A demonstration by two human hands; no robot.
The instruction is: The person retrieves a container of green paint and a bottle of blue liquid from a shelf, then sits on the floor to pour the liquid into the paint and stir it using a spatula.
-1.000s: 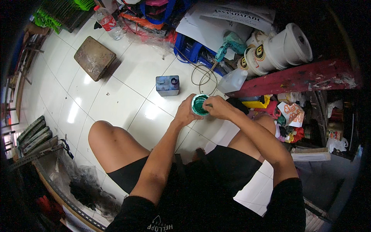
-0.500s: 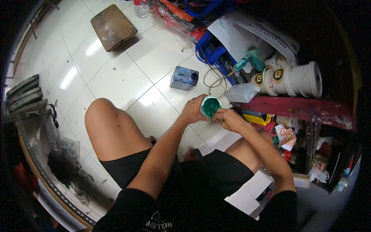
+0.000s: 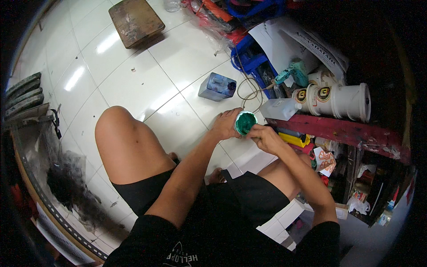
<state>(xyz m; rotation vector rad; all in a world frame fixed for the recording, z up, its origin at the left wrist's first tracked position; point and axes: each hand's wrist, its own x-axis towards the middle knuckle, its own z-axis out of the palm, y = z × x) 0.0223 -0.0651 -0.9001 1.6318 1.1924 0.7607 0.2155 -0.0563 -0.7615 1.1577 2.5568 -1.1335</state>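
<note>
A small round tub (image 3: 237, 119) with a pale, paint-smeared rim is tilted toward me, and thick dark green paint (image 3: 246, 123) shows inside. My left hand (image 3: 226, 124) wraps around its left side. At the tub's right rim my right hand (image 3: 265, 139) is closed, its fingertips over the opening. Whatever those fingers pinch, if anything, is hidden by the hand and the paint. Just beyond the tub, a bluish, stained plastic jerrycan (image 3: 216, 87) with a dark opening stands on the tiles.
To the right, a dark red bench (image 3: 342, 133) carries a translucent jug (image 3: 281, 109), white buckets (image 3: 338, 102) and a teal-stained spray gun (image 3: 289, 76). Blue crates (image 3: 249, 59) and a thin hose (image 3: 243, 91) lie behind. A wooden stool (image 3: 136, 23) stands far left on the white-tiled floor (image 3: 120, 84).
The view has shifted slightly. Both hands still hold their places at the tub, and the tub opening faces a little more toward me.
</note>
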